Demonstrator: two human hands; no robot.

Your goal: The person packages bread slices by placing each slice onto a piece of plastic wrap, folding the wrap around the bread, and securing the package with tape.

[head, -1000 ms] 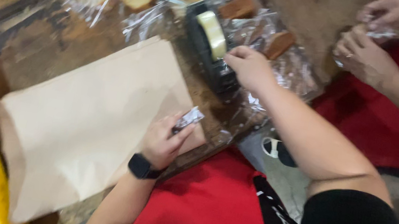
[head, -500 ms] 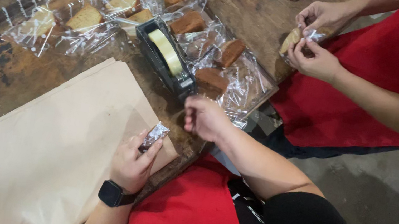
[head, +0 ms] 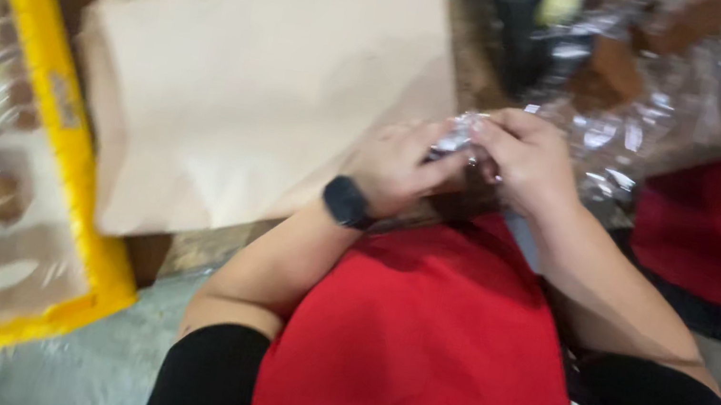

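Your left hand (head: 405,166) and right hand (head: 526,161) pinch closed on the small clear-wrapped packet (head: 456,138) between your fingertips; it looks light, crinkly and slippery, so grip its folded edges.

So the stack of paper sheets (head: 262,91) sits mid-table, with the crate (head: 72,138) just to its left hanging off the near edge. Both hands meet right of the stack: left hand (head: 405,166) and right hand (head: 526,161) touching around a small wrapped packet (head: 460,136). The tape dispenser (head: 536,9) and loose wrapped pieces (head: 638,92) lie farther back on the right.
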